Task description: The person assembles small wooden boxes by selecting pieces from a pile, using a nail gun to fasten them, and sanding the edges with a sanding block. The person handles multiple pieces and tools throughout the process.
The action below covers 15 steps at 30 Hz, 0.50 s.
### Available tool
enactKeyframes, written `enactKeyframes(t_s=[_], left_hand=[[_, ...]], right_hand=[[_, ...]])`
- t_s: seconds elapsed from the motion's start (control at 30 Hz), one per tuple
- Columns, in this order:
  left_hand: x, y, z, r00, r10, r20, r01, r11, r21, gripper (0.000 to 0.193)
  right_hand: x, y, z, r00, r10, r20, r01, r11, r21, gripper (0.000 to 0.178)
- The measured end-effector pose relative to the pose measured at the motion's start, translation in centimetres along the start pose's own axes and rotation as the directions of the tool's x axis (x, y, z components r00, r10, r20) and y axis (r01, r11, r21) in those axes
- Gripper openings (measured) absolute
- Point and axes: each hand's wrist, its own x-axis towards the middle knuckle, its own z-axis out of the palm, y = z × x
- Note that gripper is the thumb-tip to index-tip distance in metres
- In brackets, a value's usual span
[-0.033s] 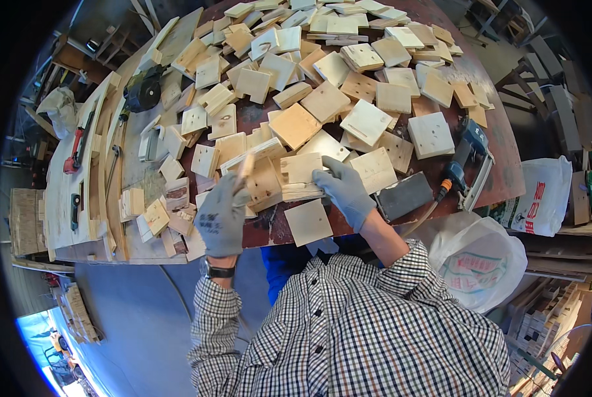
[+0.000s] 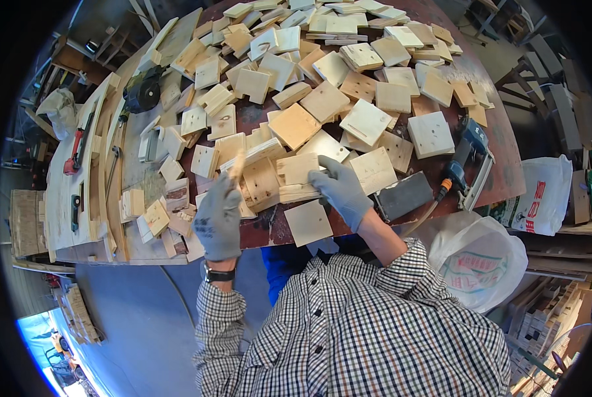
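Observation:
My left hand (image 2: 218, 223), in a grey glove with a watch at the wrist, is closed on a thin wooden strip (image 2: 237, 164) that points up and away. My right hand (image 2: 342, 194), gloved too, grips the right end of a notched wooden board (image 2: 295, 170) between thumb and fingers. Just left of that board is a knotty wooden block (image 2: 261, 183). A square wooden piece (image 2: 308, 223) lies flat at the table's near edge, below my right hand.
A heap of wooden blocks (image 2: 326, 101) covers much of the reddish table (image 2: 491, 182). Right of my right hand are a dark grey block (image 2: 404, 197) and a nail gun (image 2: 471, 142) with a hose. White bags (image 2: 478, 264) hang at the right. A red-handled tool (image 2: 75, 151) lies far left.
My right hand and the notched board have shifted slightly left. The left hand with its strip has moved a little left and down.

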Motion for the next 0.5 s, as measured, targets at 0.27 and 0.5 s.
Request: enactKeyframes(t_s=[0.27,0.5], left_hand=[[-2.7,-1.1,-2.2,0.952,-0.306,-0.027,0.29,0.925,-0.246,0.04],[-2.1,-0.2,-1.4,0.992,-0.124,-0.031,0.117,0.977,-0.178,0.044]], right_hand=[[2.4,-1.2,6.5,0.992,-0.089,0.09,0.109,0.963,-0.246,0.064],[2.5,0.7,7.5,0.915,-0.385,0.121,0.383,0.736,-0.558,0.079]])
